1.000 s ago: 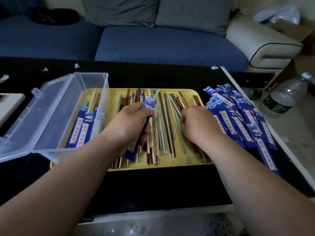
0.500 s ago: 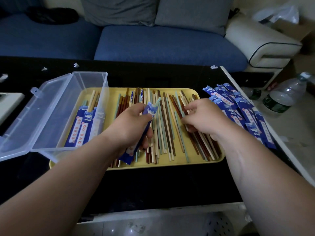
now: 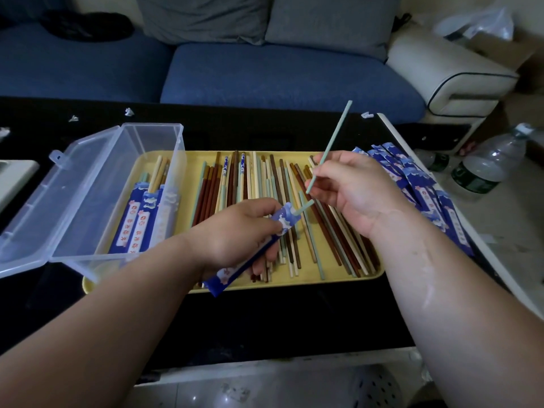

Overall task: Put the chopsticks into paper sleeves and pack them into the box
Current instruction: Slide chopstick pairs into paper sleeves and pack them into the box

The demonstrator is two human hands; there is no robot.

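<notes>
We are early in the job, as far as we can judge. Our left hand (image 3: 235, 234) grips a blue paper sleeve (image 3: 281, 222) over the yellow tray (image 3: 347, 277), fingers curled round it, and one pale green chopstick (image 3: 303, 205) already pokes out of its mouth. Our right hand (image 3: 356, 189) pinches a second green chopstick (image 3: 332, 141) between thumb and fingertips, lifted above the tray and tilted, its lower end near the sleeve's opening but not yet in it. The clear plastic box (image 3: 153, 127) stands open at the left of the tray, and only a few sleeved pairs (image 3: 141, 222) lie in it. Much is left: a wide spread of loose chopsticks (image 3: 265, 187), brown, cream and green, covers the tray, and a stack of unused sleeves (image 3: 418, 184) waits on the desk (image 3: 265, 319) to the right. Each sleeve carries a white strip with red characters, too small for us to read. The water bottle (image 3: 485, 166) beyond has a dark green label we cannot read either.
</notes>
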